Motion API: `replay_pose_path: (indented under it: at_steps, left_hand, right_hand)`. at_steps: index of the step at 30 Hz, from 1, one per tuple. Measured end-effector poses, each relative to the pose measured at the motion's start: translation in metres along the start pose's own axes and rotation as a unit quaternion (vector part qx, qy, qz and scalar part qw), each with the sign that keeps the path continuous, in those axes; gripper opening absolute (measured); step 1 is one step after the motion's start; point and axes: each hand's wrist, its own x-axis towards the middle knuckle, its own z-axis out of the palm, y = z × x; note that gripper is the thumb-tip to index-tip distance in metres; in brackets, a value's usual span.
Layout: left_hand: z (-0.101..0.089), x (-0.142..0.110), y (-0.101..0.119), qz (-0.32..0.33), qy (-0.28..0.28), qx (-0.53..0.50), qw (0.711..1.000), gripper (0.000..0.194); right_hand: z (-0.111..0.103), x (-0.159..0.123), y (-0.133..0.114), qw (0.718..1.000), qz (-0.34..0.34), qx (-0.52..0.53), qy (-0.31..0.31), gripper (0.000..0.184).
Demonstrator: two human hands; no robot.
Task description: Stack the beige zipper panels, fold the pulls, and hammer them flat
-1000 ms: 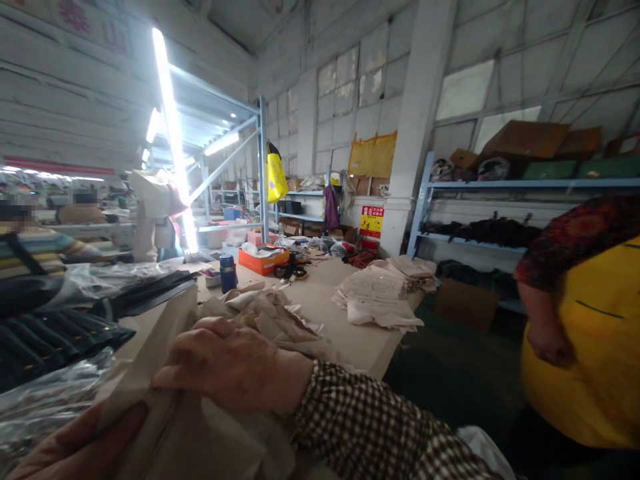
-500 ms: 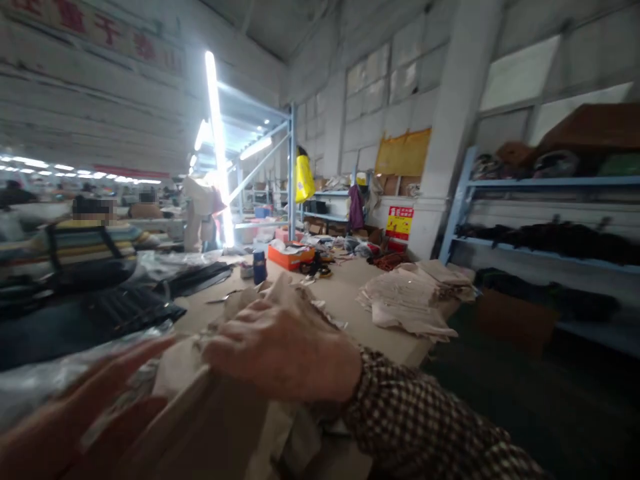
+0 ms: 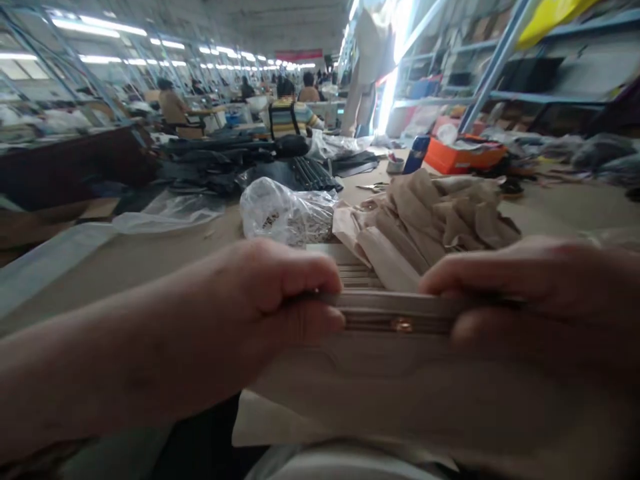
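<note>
A beige zippered panel (image 3: 395, 387) is stretched in front of me, with a small gold-coloured zipper pull (image 3: 403, 325) near its top edge. My left hand (image 3: 285, 293) pinches that edge between thumb and fingers on the left. On the other side, my right hand (image 3: 535, 293) grips the same edge, its fingers partly in shadow. The panel's lower part hangs toward me, dark and blurred. Just beyond it lies a crumpled pile of beige pieces (image 3: 435, 220). A clear plastic bag (image 3: 285, 213) rests left of the pile, touching it or nearly so.
Scissors (image 3: 373, 187) lie on the table (image 3: 150, 273) behind the pile. Farther back are a dark blue container (image 3: 416, 155), an orange box (image 3: 463, 157) and dark stacked material (image 3: 215, 160). A person in a striped top (image 3: 285, 117) sits with their back to me.
My view has swung left and down. Earlier my right hand was over crumpled beige pieces, with my left hand blurred beside it; now both hands hold the zippered panel's edge.
</note>
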Motion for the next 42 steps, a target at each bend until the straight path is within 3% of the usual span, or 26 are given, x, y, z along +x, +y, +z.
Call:
replay_pose_path:
  at_steps: [2, 3, 7, 10, 14, 17, 20, 23, 25, 31, 35, 38, 42]
  left_hand:
    - [0.033, 0.003, -0.027, -0.010, -0.063, -0.019, 0.998, 0.033]
    - [0.052, 0.004, -0.040, -0.020, -0.087, -0.009, 0.996, 0.031]
    - [0.115, 0.012, -0.072, -0.074, -0.140, 0.123, 0.980, 0.025]
    - [0.129, 0.019, -0.074, -0.116, -0.151, 0.185, 0.964, 0.026]
    - [0.128, 0.028, -0.071, -0.121, -0.162, 0.207, 0.957, 0.026]
    - [0.134, 0.029, -0.071, -0.105, -0.132, 0.242, 0.955, 0.019]
    - [0.147, 0.022, -0.068, -0.019, -0.071, 0.301, 0.951, 0.013]
    - [0.166, 0.011, -0.064, 0.102, -0.032, 0.305, 0.946, 0.030]
    - [0.181, 0.003, -0.067, 0.139, -0.014, 0.298, 0.944, 0.042]
    - [0.216, -0.011, -0.095, 0.144, 0.022, 0.287, 0.947, 0.052]
    - [0.221, -0.012, -0.103, 0.147, 0.025, 0.283, 0.947, 0.054]
    - [0.222, -0.009, -0.105, 0.141, 0.018, 0.270, 0.952, 0.056]
    - [0.222, -0.004, -0.107, 0.124, 0.017, 0.244, 0.962, 0.064]
  right_hand:
    - [0.038, -0.008, 0.018, 0.989, -0.028, 0.061, -0.133, 0.049]
    - [0.059, -0.012, 0.026, 0.984, -0.020, 0.066, -0.164, 0.041]
    - [0.135, -0.031, 0.052, 0.987, -0.009, -0.046, -0.152, 0.022]
    - [0.161, -0.033, 0.062, 0.988, -0.035, -0.103, -0.107, 0.021]
    - [0.162, -0.022, 0.063, 0.984, -0.032, -0.142, -0.106, 0.020]
    - [0.161, -0.016, 0.060, 0.980, -0.040, -0.163, -0.106, 0.017]
    - [0.166, -0.017, 0.060, 0.980, -0.038, -0.172, -0.096, 0.018]
    - [0.173, -0.020, 0.064, 0.983, -0.021, -0.158, -0.087, 0.017]
    - [0.175, -0.020, 0.066, 0.986, -0.015, -0.142, -0.083, 0.015]
    - [0.150, 0.016, 0.083, 0.987, -0.056, -0.152, 0.004, 0.007]
    - [0.129, 0.060, 0.104, 0.969, 0.004, -0.240, 0.062, 0.043]
    - [0.131, 0.084, 0.107, 0.965, 0.013, -0.256, 0.047, 0.051]
    - [0.154, 0.094, 0.085, 0.978, -0.096, -0.176, -0.056, 0.018]
